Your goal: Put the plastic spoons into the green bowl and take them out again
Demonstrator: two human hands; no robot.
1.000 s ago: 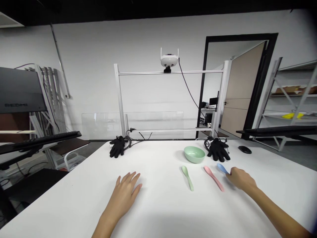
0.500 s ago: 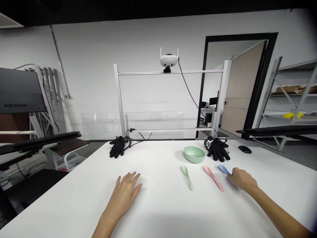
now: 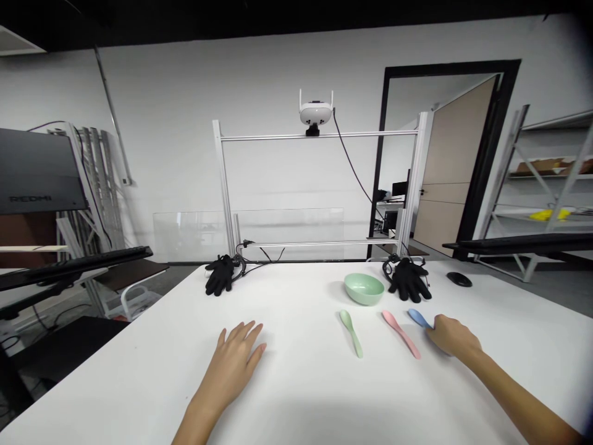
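My right hand (image 3: pixel 447 335) lies curled over the handle of a blue plastic spoon (image 3: pixel 417 317), hiding most of the handle, and only the bowl and a sliver of the end show. A pink plastic spoon (image 3: pixel 401 334) lies just left of that hand, with a pale green plastic spoon (image 3: pixel 351 332) further left. Behind them stands a pale green bowl (image 3: pixel 364 289). My left hand (image 3: pixel 231 364) rests flat on the white table (image 3: pixel 139 377), fingers apart, holding nothing.
A black glove (image 3: pixel 220 275) with cabling lies at the table's far left, and another black glove (image 3: pixel 409 279) lies beside the bowl. A black mouse (image 3: pixel 459 279) sits far right. An aluminium frame (image 3: pixel 319 134) carrying a white camera (image 3: pixel 315 112) spans the back edge.
My right hand has closed in slightly over the blue spoon's handle, and the spoon has barely shifted. My left hand stays put. The view has tilted a little.
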